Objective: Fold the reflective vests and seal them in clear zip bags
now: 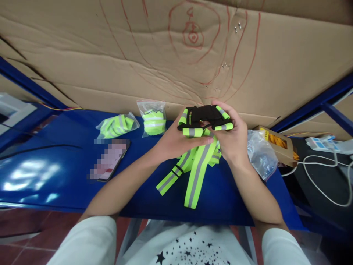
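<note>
Between my two hands is a bundle of reflective strap (pixel 200 167), neon yellow-green with a grey stripe and a black section at its top. My left hand (pixel 176 138) grips the bundle from the left, thumb stretched across the front. On the other side, the fingers of my right hand (pixel 234 136) are wrapped around its upper right edge. Two loose ends hang down toward me over the blue table, one with a black slider buckle (pixel 177 169). Part of the bundle is hidden behind my fingers.
Two clear bags, a left bag (pixel 117 125) and a right bag (pixel 154 123), hold folded yellow-green straps. A phone (pixel 111 160) lies on the blue table (pixel 68 147). Right of my arm are crumpled clear plastic (pixel 261 154), a cardboard box (pixel 278 147) and white cables (pixel 311 184). Cardboard (pixel 110 73) stands behind.
</note>
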Demonstrator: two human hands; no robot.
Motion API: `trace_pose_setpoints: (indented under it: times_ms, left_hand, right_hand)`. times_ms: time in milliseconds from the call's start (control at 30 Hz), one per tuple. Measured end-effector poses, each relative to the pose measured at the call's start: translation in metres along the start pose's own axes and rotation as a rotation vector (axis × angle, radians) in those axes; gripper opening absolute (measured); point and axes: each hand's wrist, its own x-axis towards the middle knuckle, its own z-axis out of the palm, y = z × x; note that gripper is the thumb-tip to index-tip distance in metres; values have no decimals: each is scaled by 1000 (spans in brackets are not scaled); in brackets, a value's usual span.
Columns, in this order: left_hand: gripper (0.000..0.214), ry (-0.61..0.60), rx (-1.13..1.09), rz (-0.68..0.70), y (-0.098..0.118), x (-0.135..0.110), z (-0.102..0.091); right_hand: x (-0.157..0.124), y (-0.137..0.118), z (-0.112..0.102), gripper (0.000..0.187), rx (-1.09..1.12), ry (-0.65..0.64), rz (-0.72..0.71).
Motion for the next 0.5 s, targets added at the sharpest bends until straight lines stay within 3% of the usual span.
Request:
trace_pose_setpoints:
  times_ms: [67,167,300,400,500]
  left_hand:
    - [50,-17,-80,-60,-3,0,1]
    - [43,-11,-165,-128,-8,0,0]
    - [46,-67,-238,-209,-12,1,0]
    - [44,-104,-270,-336,-16,0,2]
    - [41,-107,-282,-442,-20,-1,6]
  right_hand:
    - [0,-2,-2,46,-135,23,-62]
    - [3,-10,-15,44,-312,-44,-189]
    - [5,-25,-34,43,-513,-238,-348]
    - [3,-29,-39,46,-559,-377,-351]
    - [1,-25,-34,45,-557,-410,-311]
